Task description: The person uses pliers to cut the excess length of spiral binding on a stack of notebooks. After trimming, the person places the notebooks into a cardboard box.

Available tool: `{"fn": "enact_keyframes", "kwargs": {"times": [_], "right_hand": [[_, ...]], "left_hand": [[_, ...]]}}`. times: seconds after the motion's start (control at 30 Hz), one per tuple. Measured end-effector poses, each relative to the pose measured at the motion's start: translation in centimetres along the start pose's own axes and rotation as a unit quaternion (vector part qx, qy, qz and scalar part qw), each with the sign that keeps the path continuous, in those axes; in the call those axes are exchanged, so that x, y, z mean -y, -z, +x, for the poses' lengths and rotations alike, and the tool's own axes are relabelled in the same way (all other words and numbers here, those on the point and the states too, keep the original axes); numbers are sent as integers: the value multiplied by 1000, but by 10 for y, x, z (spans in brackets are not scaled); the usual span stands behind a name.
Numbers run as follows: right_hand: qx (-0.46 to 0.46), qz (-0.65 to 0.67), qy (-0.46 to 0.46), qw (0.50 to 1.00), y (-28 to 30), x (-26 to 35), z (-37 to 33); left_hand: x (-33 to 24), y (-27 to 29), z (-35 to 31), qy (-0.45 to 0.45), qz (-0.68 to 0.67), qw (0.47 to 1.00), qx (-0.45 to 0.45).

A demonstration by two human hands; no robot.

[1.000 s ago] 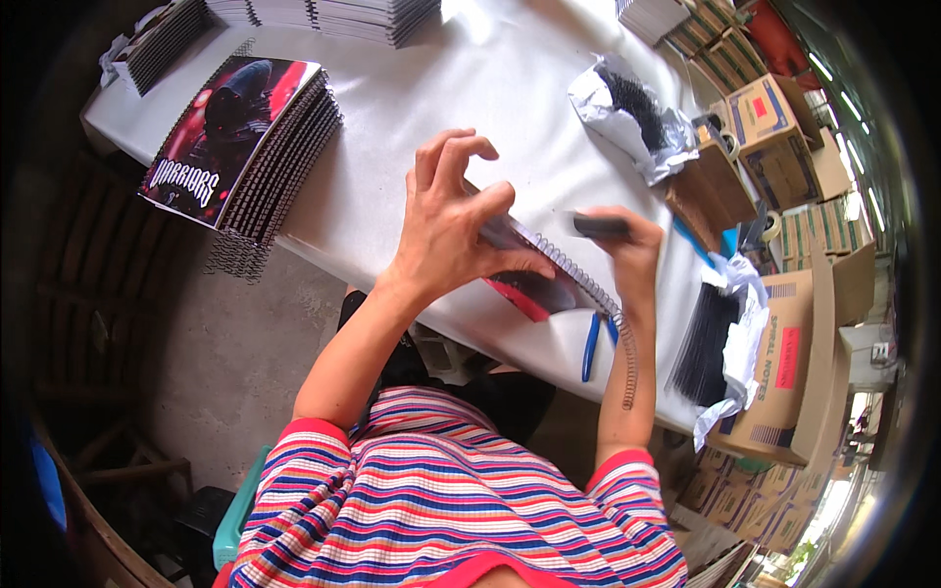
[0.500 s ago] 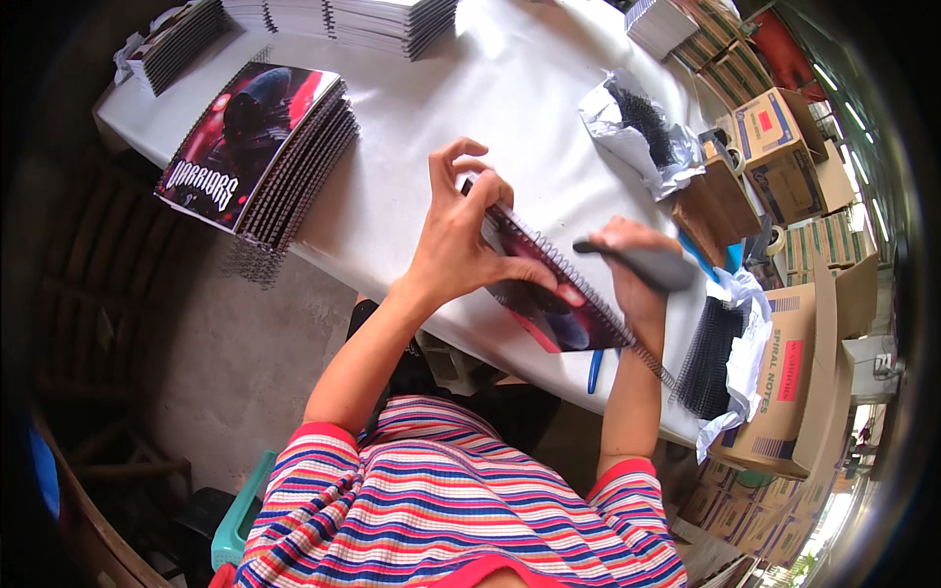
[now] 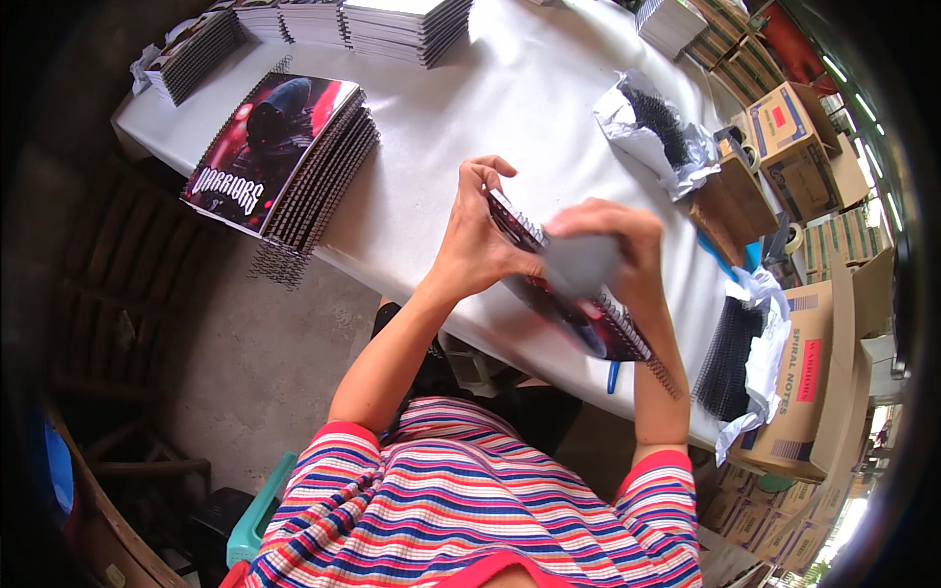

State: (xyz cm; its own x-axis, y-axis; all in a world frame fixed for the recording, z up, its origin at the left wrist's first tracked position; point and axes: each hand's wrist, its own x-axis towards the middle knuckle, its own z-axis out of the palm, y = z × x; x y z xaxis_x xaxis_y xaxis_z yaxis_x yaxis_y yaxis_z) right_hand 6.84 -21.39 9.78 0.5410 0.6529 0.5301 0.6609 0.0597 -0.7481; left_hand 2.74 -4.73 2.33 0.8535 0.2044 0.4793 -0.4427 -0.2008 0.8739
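A spiral notebook point(image 3: 564, 312) with a dark red-and-black cover is held tilted above the near part of the table. My left hand point(image 3: 477, 243) is closed on its upper end, thumb across the cover and fingers behind. Along its right edge runs a metal spiral, and a loose end of the coil point(image 3: 666, 380) sticks out past the lower corner. My right hand point(image 3: 627, 235) is curled around a dark grey rounded object point(image 3: 585, 263), smeared by motion, which overlaps the spiral edge; whether it touches the wire, I cannot tell.
A stack of matching notebooks point(image 3: 274, 147) stands at the left, more stacks point(image 3: 402, 29) at the far edge. Bundles of black coils point(image 3: 730, 343) in white paper lie at the right, beside cardboard boxes point(image 3: 799, 363). A blue pen point(image 3: 613, 377) lies near the front edge.
My right hand has swung left and up with the grey object, from beside the notebook to over its spiral edge. My left hand keeps its grip; the whole view has shifted slightly.
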Motion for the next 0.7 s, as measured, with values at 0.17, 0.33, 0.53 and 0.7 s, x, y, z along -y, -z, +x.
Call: {"fn": "enact_keyframes", "kwargs": {"times": [0.17, 0.33, 0.53, 0.7], "right_hand": [[-51, 19, -100, 993, -11, -11, 2], [27, -319, -176, 931, 8, -45, -19], [-75, -611, -416, 669, 86, -75, -139], [-246, -360, -362, 824, 53, -6, -169]], "left_hand": [[0, 4, -1, 45, -35, 998, 7], [-2, 3, -5, -11, 17, 1000, 17], [-2, 14, -2, 117, -171, 977, 47], [-23, 19, -6, 103, -233, 960, -113]]}}
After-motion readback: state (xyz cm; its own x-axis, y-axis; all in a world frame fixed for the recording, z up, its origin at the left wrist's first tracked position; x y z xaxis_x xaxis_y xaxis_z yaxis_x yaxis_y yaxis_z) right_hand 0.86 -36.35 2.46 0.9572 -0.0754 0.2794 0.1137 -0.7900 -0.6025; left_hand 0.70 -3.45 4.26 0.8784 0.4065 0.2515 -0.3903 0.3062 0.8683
